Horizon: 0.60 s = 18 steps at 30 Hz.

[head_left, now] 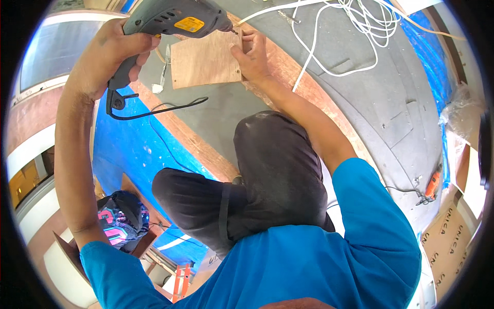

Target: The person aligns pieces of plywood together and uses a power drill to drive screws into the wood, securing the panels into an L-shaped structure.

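Note:
My left hand [116,49] grips the handle of a grey corded power drill [172,20] with a yellow label, held at the top of the view. Its bit points right at the upper right corner of a small plywood panel [206,59] lying on a grey surface. My right hand [252,56] presses on that panel's right edge, fingers right beside the drill tip. The drill's black cord [159,110] loops below the handle. My knees in dark trousers [267,170] are bent beneath my arms.
A long wooden strip [190,139] runs diagonally beside blue sheeting [128,149]. White cable [355,31] lies coiled at top right. An orange tool [432,185] sits at right near cardboard boxes [447,242]. An orange ladder [180,280] shows below.

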Each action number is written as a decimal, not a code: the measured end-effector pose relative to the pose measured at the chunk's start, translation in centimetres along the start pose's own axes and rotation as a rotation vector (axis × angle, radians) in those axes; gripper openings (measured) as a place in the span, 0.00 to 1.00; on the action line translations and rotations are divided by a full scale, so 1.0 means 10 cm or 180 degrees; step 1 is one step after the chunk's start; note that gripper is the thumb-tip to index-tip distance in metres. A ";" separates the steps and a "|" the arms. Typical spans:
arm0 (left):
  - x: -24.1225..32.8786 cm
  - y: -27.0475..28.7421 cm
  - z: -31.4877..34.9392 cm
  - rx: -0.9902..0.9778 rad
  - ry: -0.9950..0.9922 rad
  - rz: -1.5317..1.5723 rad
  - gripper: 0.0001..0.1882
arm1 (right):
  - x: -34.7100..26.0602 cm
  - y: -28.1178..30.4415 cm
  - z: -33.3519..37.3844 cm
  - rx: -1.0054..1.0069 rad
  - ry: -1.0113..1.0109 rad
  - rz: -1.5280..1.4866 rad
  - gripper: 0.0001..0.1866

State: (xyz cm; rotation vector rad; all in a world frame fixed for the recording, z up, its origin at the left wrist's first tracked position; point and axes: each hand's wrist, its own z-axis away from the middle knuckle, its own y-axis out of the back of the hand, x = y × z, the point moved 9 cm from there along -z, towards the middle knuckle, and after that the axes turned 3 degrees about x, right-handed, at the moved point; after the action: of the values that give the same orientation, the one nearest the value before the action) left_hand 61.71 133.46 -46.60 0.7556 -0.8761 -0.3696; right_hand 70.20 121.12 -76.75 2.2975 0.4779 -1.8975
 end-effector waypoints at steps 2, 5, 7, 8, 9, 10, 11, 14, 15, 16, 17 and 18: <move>0.03 -0.01 -0.04 -0.0073 -0.0005 -0.0106 0.14 | -0.01 0.01 -0.02 -0.0002 0.0015 -0.0006 0.24; 0.08 -0.03 -0.04 -0.0149 0.0020 -0.0227 0.14 | 0.01 0.00 -0.03 0.0010 0.0062 -0.0030 0.24; 0.07 -0.05 -0.03 -0.0149 0.0058 -0.0237 0.14 | -0.01 -0.01 -0.02 0.0013 0.0091 -0.0046 0.24; 0.07 -0.05 -0.02 -0.0152 0.0049 -0.0232 0.14 | 0.00 -0.02 -0.02 -0.0014 0.0075 -0.0024 0.23; 0.07 -0.05 -0.03 -0.0159 0.0034 -0.0229 0.13 | 0.00 -0.02 -0.02 -0.0035 0.0059 0.0000 0.23; 0.08 -0.06 -0.03 -0.0164 0.0031 -0.0225 0.13 | 0.01 -0.02 -0.02 -0.0032 0.0058 0.0007 0.23; 0.09 -0.06 -0.03 -0.0139 0.0033 -0.0268 0.13 | 0.00 -0.01 -0.03 -0.0027 0.0068 0.0025 0.23; 0.07 -0.06 -0.05 -0.0120 0.0049 -0.0353 0.13 | 0.01 0.02 -0.04 -0.0005 0.0125 0.0053 0.23; 0.05 -0.04 -0.05 -0.0109 0.0075 -0.0403 0.13 | -0.01 0.01 -0.04 0.0001 0.0177 0.0042 0.23; 0.03 -0.02 -0.04 -0.0106 0.0080 -0.0406 0.13 | -0.02 0.00 -0.04 -0.0002 0.0175 0.0036 0.23; 0.02 -0.02 -0.03 -0.0167 0.0090 -0.0378 0.14 | -0.02 0.00 -0.03 -0.0007 0.0168 0.0027 0.23; 0.01 -0.03 -0.04 -0.0234 0.0090 -0.0342 0.14 | -0.02 0.00 -0.03 -0.0008 0.0164 0.0029 0.24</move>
State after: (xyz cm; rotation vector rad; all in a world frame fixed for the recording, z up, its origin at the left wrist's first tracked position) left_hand 62.08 133.34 -46.96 0.7399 -0.7930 -0.4827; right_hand 70.47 121.17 -76.47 2.3478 0.4743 -1.8367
